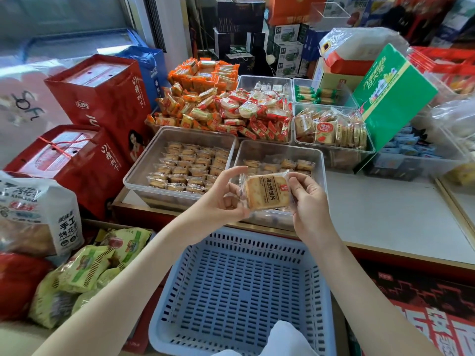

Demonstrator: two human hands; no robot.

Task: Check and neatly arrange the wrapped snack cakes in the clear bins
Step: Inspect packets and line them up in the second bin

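Note:
A wrapped snack cake (266, 191), square and golden in clear film with dark print, is held up between both hands above the near right clear bin (320, 160). My left hand (226, 199) pinches its left edge and my right hand (309, 201) grips its right edge. That bin holds a few similar cakes at its back. The near left clear bin (144, 160) holds several rows of the same cakes laid flat.
A blue slotted basket (239, 286) sits below my hands with a white cloth at its near edge. Behind are bins heaped with orange (190, 104) and red (259, 111) packets, a green box (390, 93), and red gift boxes (102, 98) at left.

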